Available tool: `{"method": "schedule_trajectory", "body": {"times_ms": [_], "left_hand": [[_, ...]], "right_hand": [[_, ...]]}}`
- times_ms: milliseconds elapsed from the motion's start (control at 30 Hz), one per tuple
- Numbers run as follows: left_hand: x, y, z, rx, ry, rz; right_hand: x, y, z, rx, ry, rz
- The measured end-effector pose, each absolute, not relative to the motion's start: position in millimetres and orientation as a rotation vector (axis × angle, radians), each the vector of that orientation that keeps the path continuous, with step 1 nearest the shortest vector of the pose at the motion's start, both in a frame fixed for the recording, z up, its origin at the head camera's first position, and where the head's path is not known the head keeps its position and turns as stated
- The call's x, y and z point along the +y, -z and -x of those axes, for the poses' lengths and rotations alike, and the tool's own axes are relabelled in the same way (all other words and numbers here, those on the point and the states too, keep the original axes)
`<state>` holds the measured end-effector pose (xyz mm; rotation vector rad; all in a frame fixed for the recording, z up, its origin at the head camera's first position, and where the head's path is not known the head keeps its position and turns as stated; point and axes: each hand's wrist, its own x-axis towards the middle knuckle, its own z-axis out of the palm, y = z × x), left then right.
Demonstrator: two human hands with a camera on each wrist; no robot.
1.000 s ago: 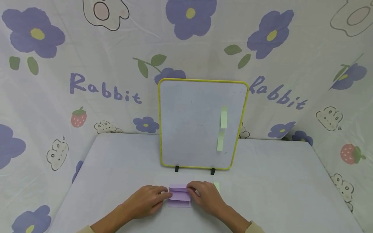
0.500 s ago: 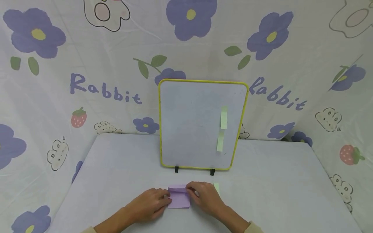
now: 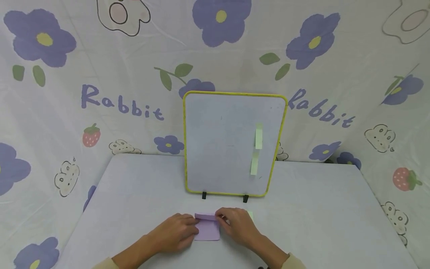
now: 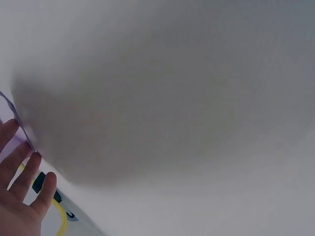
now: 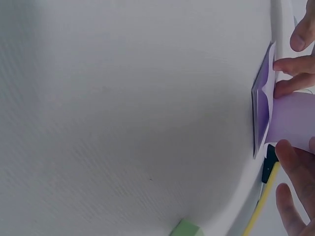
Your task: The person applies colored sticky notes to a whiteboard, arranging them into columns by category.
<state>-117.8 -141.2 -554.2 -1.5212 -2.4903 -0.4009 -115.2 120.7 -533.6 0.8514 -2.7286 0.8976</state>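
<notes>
A square purple paper pad [image 3: 207, 230] lies on the white worktop [image 3: 141, 194], near side, one sheet lifted along its far edge. The left hand [image 3: 178, 232] pinches its left side, the right hand [image 3: 237, 226] that sheet's right end; a yellow-framed rectangular whiteboard [image 3: 221, 145] stands beyond.

Tabletop [image 3: 319, 209] is whitish and pretty plain; a purple paper pad [image 3: 206, 232] sits on the near part of it; roughly 2 o'clock from that there's a small pale green piece [image 3: 251, 215], partly hidden; yellow-framed whiteboard [image 3: 218, 157] stands around 12 to 1 o'clock, on black feet [image 3: 204, 195]
</notes>
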Motion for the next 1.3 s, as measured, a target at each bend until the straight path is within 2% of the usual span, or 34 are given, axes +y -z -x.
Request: {"method": "schedule_trajectory", "body": {"times_ms": [533,967,1300], "left_hand": [[-140,556,120,-2.495,0.317,1.503],[-142,553,116,-2.540,0.242,1.495],[-145,556,116,-2.520,0.229,1.510]], "right_hand": [[125,504,134,-2.636,-0.990,-0.746],[133,452,172,-2.224,-0.954,-0.851],[135,415,195,-2.023,-0.923,-0.786]]}}
